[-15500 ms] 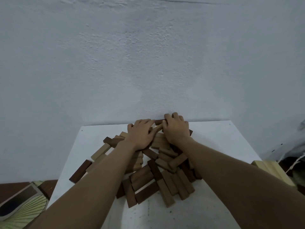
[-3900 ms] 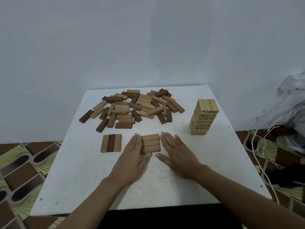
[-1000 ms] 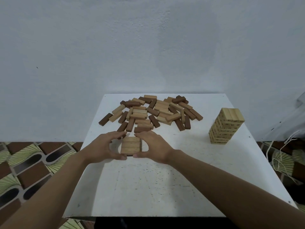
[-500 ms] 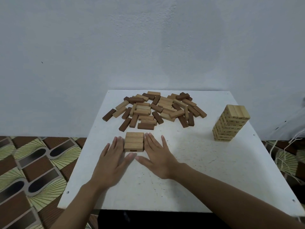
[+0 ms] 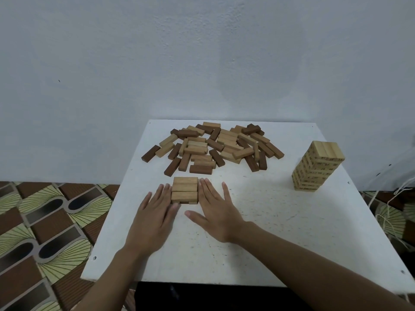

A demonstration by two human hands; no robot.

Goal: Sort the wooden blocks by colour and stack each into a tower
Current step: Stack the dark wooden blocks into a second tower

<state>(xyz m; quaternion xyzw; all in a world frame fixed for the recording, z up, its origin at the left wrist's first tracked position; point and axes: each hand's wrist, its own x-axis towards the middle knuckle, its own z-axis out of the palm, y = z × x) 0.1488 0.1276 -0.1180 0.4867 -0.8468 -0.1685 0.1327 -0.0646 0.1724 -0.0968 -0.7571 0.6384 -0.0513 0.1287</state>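
Observation:
A low two-layer stack (image 5: 184,189) stands on the white table (image 5: 280,232): three mid-brown blocks on top, crosswise over a layer whose ends show a dark block between lighter ones. My left hand (image 5: 155,212) lies flat with straight fingers against the stack's left side. My right hand (image 5: 216,211) lies flat against its right side. Behind the stack sprawls a loose pile (image 5: 213,145) of light, mid-brown and dark blocks. A tall tower (image 5: 317,168) of light blocks stands at the right.
The table's back edge meets a pale wall. A patterned floor (image 5: 45,232) lies past the left edge. White cords (image 5: 386,209) hang beyond the right edge.
A second ago both hands curled around the small stack. They have since flattened on the table with fingers straight against its sides. The stack holds its place.

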